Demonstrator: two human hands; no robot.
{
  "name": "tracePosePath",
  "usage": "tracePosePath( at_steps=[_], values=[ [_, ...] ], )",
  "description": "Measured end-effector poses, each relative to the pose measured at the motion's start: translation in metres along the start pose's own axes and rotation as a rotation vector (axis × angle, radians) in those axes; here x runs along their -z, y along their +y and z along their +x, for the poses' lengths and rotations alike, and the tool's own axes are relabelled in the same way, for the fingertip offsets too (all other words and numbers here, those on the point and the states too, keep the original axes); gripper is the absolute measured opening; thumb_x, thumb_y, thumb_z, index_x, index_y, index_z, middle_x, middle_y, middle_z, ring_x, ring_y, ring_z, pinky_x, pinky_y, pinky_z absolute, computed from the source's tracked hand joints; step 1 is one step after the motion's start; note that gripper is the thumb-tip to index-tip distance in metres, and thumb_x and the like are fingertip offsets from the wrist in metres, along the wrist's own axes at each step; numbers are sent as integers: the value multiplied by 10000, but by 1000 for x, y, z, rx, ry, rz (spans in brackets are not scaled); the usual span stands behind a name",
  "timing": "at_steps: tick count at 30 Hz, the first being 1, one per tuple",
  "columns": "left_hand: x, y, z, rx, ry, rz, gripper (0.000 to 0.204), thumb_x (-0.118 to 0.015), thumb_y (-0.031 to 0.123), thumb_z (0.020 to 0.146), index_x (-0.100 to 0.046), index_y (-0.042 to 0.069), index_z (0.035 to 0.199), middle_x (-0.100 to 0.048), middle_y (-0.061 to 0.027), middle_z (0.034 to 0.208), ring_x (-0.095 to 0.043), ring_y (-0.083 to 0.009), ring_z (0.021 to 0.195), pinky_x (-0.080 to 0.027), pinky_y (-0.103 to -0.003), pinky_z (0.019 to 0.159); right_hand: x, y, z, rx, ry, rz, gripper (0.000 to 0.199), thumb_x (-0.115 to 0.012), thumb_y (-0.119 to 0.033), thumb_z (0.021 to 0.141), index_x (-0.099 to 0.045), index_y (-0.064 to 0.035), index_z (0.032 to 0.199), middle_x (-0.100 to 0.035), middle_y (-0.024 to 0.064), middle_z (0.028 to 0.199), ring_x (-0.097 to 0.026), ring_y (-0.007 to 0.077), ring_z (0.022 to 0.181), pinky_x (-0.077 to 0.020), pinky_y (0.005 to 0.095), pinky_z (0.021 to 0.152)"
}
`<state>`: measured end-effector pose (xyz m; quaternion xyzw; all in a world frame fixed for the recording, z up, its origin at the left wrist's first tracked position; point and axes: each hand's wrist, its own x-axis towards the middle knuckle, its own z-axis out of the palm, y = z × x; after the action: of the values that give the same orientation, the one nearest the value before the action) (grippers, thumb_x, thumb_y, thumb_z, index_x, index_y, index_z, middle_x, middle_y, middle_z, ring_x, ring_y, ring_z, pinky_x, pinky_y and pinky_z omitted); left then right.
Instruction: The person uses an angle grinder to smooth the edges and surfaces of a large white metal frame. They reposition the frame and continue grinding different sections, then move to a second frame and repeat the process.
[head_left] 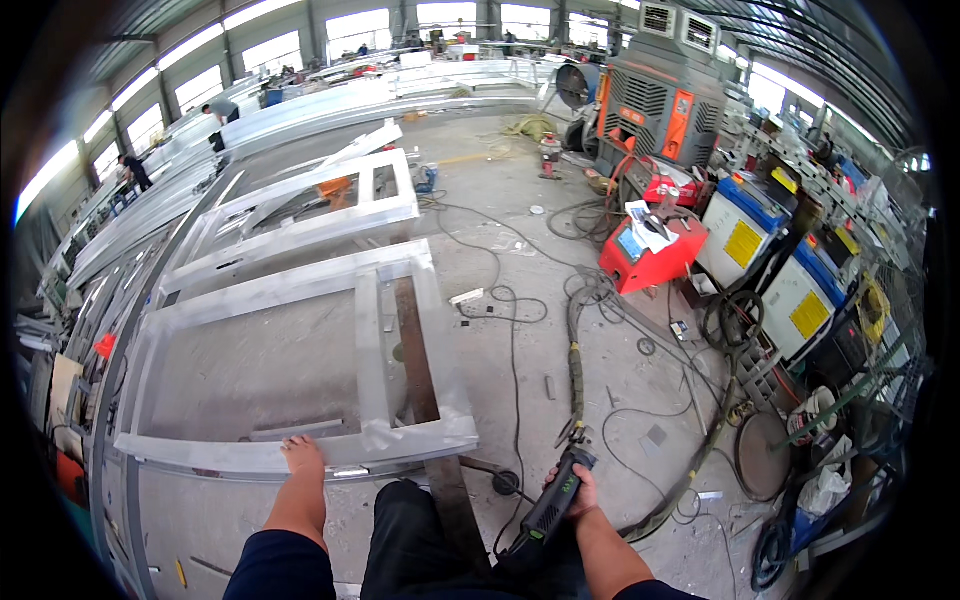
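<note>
A silvery metal frame [375, 340] with a crossbar lies raised at my left, in front of me. My left hand [304, 456] rests on its near rail, the fingers curled over the inner edge. My right hand [583, 492] is wrapped round the body of a black angle grinder [556, 500] held low beside my right leg. The grinder's head points away from me; its disc cannot be made out clearly. Under the frame's near right corner runs a brown metal beam [455, 515].
A second metal frame [300, 245] lies beyond the first. Cables [515, 350] and a thick hose [576, 375] trail over the floor at the right. A red machine [655, 255], white-and-blue machines [738, 235] and a tall grey cooler [660, 100] stand there. Several people work far off.
</note>
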<state>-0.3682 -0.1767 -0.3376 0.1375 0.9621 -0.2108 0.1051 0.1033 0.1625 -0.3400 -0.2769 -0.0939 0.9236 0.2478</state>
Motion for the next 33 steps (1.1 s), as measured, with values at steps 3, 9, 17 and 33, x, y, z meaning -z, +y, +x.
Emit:
tracePosePath(
  at_steps=[3,9,17,33],
  values=[
    [2,-1,-1,7,-13,-2,485,-384,258,1013,-372,90,1468,-371,-170,1508,-311,-389,1420,-273,-535,1124,-4,-1,-1,-25,-4,-11,428,-727,-314,752,-551,-58,1046,-633,121,938,-628,287,864,-520,462,840],
    [7,4,-4,-7,-2,42,486,-393,252,1011,-373,72,1463,-382,-170,1499,-326,-381,1410,-282,-512,1123,-3,-3,-3,-52,1,40,435,-721,-307,756,-551,-59,1070,-634,122,955,-634,283,885,-523,461,851],
    [3,-28,2,-325,37,246,437,-441,203,963,-486,-27,1332,-496,-219,1390,-420,-381,1339,-296,-479,1115,16,10,9,-116,0,47,461,-724,-295,755,-536,-59,1103,-627,126,987,-630,301,911,-508,480,883],
    [18,-20,6,-371,-241,103,541,-359,196,977,-340,-58,1455,-380,-255,1490,-334,-461,1380,-153,-609,1150,-152,11,-39,-462,356,-282,400,-630,-289,849,-632,45,1069,-689,187,988,-674,321,924,-540,450,879]
  ],
)
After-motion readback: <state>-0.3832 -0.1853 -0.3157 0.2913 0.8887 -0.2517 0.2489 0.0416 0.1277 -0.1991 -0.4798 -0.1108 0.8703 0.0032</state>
